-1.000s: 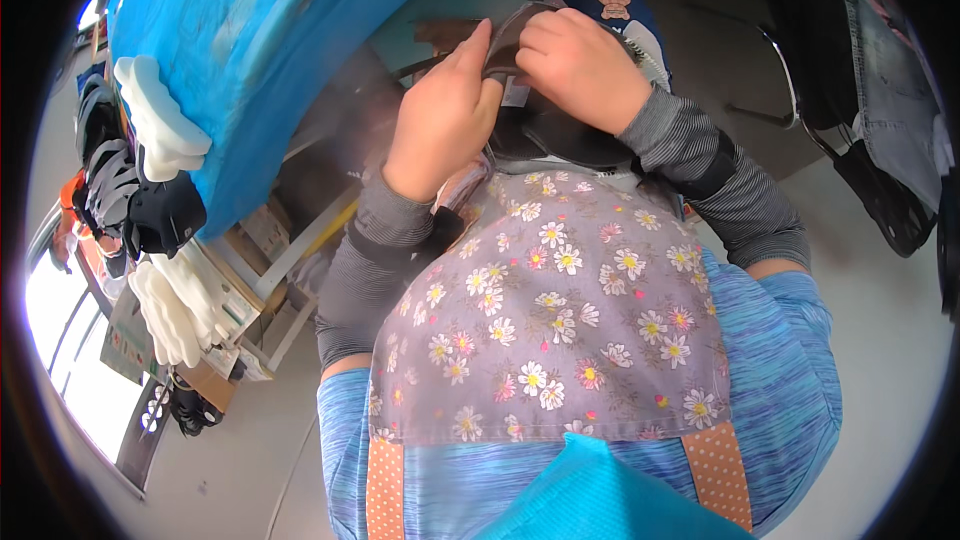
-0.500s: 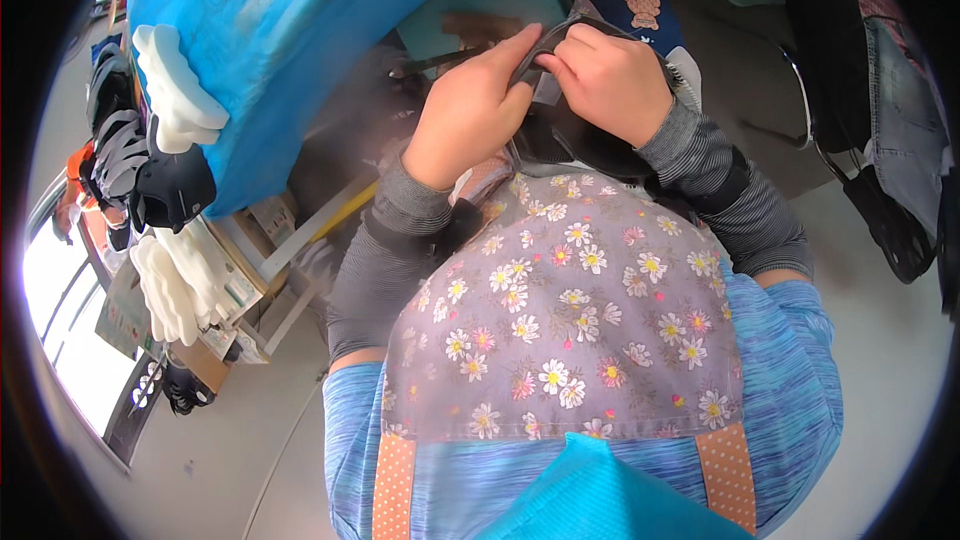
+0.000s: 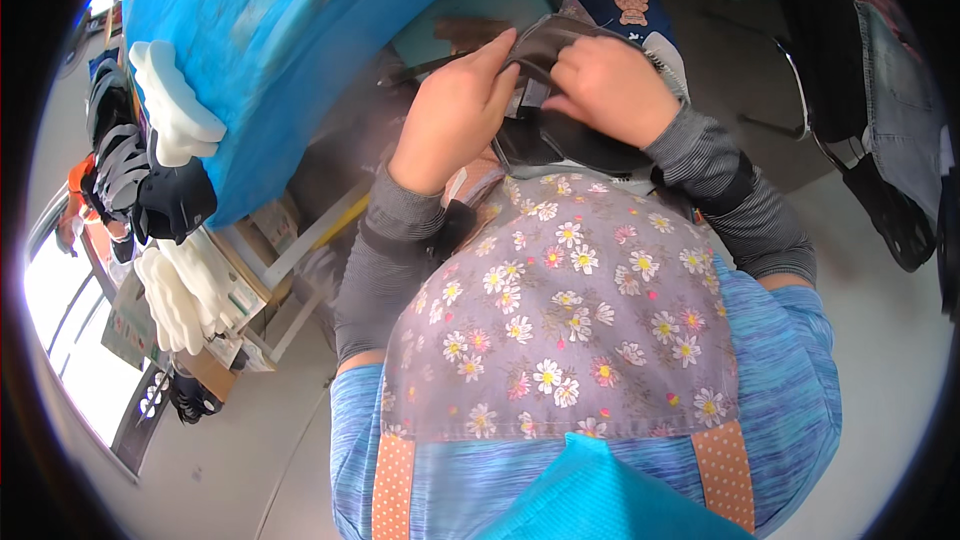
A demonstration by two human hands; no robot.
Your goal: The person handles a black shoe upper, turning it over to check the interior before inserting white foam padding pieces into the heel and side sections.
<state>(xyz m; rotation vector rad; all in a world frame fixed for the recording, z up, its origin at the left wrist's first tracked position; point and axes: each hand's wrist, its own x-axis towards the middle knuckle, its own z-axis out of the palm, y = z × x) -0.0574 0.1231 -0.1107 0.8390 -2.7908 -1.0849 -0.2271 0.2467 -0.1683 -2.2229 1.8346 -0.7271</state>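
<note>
A black shoe [image 3: 590,143] with a white-edged sole lies in my lap, above the flowered apron, with its opening towards my fingers. My left hand [image 3: 455,110] pinches the dark rim of that opening between thumb and forefinger, on the left side. Over the right side of the opening is my right hand [image 3: 615,90], its fingers curled on the shoe's edge and slightly blurred. A pale label [image 3: 533,95] shows inside, between the two hands. The shoe's far end is partly hidden behind my right fingers.
At the upper left stands a surface covered in blue sheeting [image 3: 260,50], with a white wavy-edged sole [image 3: 175,105] at its edge. Black shoes [image 3: 175,200] and more white soles [image 3: 185,290] sit on a rack at the left. Another person's jeans [image 3: 900,110] appear at the right.
My hands have moved slightly apart, the left one leftward and down. The right hand has shifted along the rim, and more of the shoe's inside shows. The view has shifted a little.
</note>
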